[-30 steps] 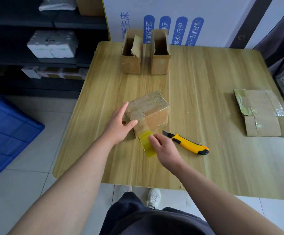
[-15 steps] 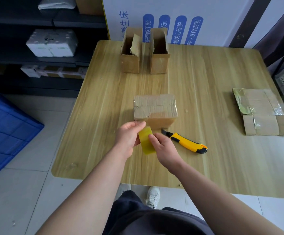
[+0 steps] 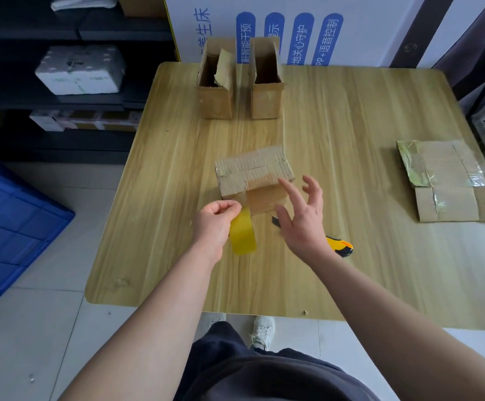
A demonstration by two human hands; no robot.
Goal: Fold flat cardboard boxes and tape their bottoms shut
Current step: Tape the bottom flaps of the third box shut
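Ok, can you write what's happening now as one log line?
left hand: holds tape roll | right hand: open, over knife | box: bottom up, being taped

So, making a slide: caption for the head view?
Left hand holds yellow tape roll against cardboard box; right hand open.

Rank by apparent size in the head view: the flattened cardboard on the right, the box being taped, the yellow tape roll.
1. flattened cardboard
2. box being taped, slightly smaller, though close enough that camera distance leaves it unsure
3. yellow tape roll, clearly smallest, held by the left hand
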